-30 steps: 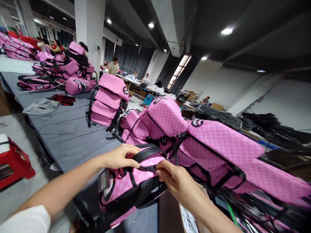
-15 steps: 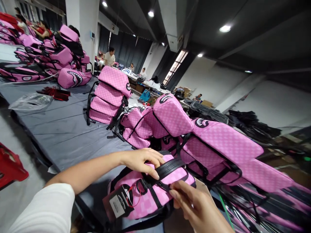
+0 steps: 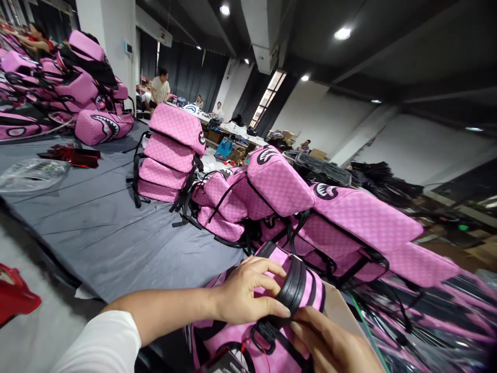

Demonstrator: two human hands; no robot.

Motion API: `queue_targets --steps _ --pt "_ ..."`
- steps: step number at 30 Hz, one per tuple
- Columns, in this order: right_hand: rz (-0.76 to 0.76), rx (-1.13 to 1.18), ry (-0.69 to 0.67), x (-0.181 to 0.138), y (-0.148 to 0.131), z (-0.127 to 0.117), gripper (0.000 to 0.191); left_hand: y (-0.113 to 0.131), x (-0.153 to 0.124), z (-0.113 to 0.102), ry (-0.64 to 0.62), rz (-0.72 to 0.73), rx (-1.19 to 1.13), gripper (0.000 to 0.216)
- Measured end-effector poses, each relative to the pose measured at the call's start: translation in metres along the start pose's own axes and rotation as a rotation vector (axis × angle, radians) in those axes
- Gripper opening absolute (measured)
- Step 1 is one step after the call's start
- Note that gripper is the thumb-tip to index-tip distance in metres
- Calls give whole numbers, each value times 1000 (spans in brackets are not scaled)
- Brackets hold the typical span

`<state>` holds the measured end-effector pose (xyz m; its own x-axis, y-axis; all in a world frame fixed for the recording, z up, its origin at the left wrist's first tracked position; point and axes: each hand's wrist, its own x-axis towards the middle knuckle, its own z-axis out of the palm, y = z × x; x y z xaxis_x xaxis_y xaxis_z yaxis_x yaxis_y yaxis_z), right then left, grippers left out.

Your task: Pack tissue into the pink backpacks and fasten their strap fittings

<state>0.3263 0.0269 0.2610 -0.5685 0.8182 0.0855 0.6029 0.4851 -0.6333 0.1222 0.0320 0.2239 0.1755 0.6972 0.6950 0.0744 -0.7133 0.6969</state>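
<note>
Fingers of the left hand (image 3: 248, 290) curl closed on the black handle (image 3: 293, 285), just to their right, its long axis running away from the person. The right hand (image 3: 324, 336) touches its near end; whether that grip has closed on anything, I cannot tell. Neither hand is clearly nearer. Beneath, the pink bag (image 3: 233, 331) lies by the near edge of the bench (image 3: 116, 243); farther on, stacked backpacks (image 3: 166, 160) stand toward the opposite edge.
</note>
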Motion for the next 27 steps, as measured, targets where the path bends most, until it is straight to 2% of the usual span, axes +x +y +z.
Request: queue_targets --steps 6,11,14,17,20,23,27 --pt "-147 126 135 21 -13 19 34 29 -8 -14 116 -47 105 18" --pt "-516 26 511 34 -17 32 15 29 -7 -15 264 -73 295 9" --pt "-589 -67 634 34 -3 41 30 23 -5 -19 290 -151 464 8" --pt "-493 -8 703 26 28 51 40 18 0 -29 197 -201 556 14" --pt "-254 194 743 10 70 65 38 16 7 -35 132 -208 639 20" --pt "-45 345 657 -9 111 81 34 13 16 -35 122 -220 648 25" --pt "28 431 514 -31 147 102 36 6 36 -32 178 -232 604 26"
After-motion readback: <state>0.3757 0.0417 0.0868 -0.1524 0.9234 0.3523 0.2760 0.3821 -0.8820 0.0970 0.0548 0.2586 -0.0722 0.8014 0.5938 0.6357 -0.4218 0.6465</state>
